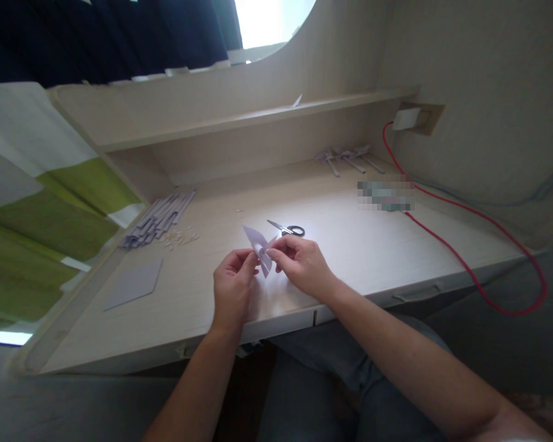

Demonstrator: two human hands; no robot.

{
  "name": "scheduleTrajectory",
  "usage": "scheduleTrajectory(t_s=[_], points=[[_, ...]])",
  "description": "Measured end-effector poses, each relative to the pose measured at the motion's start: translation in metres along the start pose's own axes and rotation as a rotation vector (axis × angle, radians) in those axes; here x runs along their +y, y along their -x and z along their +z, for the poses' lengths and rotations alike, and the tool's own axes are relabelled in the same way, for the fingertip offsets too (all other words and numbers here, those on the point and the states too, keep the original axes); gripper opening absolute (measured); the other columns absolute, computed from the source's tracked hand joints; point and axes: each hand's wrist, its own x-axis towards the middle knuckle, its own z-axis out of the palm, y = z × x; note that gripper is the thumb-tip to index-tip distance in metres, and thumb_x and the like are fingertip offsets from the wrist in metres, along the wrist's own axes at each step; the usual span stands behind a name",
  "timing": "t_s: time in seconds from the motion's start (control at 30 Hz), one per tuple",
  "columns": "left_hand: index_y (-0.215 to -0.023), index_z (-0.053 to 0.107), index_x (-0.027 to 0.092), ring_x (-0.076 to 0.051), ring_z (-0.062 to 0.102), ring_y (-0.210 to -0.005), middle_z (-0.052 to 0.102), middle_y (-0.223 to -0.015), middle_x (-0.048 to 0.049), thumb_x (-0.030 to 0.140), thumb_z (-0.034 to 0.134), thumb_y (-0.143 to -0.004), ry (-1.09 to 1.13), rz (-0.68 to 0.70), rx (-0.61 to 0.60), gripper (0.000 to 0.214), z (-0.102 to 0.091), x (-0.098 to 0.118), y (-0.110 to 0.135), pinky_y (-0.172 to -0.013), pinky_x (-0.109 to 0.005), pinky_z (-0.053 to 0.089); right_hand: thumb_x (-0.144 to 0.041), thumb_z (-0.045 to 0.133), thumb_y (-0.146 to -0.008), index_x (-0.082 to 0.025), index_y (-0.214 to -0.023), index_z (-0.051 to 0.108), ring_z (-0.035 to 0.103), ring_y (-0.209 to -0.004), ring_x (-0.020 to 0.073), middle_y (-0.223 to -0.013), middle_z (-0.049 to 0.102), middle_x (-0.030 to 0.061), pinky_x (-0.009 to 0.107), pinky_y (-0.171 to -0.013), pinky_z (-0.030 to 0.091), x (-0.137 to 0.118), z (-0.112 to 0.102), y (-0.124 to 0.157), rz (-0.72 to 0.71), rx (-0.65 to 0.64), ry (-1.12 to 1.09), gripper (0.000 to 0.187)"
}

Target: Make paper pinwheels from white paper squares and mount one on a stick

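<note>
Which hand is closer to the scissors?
Right. The right hand is just below the scissors in the picture; the left hand is farther off, down and to the left. Both pinch the folded paper.

Right of the right hand [304,265] the desk [368,258] lies bare as far as the red cable [442,247]. Scissors [288,230] lie just behind that hand. A grey sheet [133,283] and a pile of paper strips [159,220] occupy the left side, and a shelf [258,116] spans above the back.

Home study nook, pale wood counter [373,245] with built-in shelf [239,120] across the upper middle, dark curtain [96,37] at upper left, green-and-white fabric [37,202] at left, wall socket [426,116] with red cable [465,210] at right
</note>
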Motion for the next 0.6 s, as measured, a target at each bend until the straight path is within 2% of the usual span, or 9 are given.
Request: scheduleTrajectory(t_s=[0.6], points=[[-0.09, 0.08, 0.019, -0.016, 0.065, -0.078, 0.075, -0.086, -0.0046, 0.045, 0.083, -0.082, -0.03, 0.012, -0.028, 0.027, 0.0001, -0.0003, 0.0003, -0.072, -0.026, 0.05, -0.029, 0.059, -0.1, -0.017, -0.087, 0.072, 0.062, -0.061, 0.0131, -0.065, 0.068, -0.0005, 0.027, -0.063, 0.043, -0.0026, -0.003, -0.0013, -0.008, -0.026, 0.136, 0.021]])
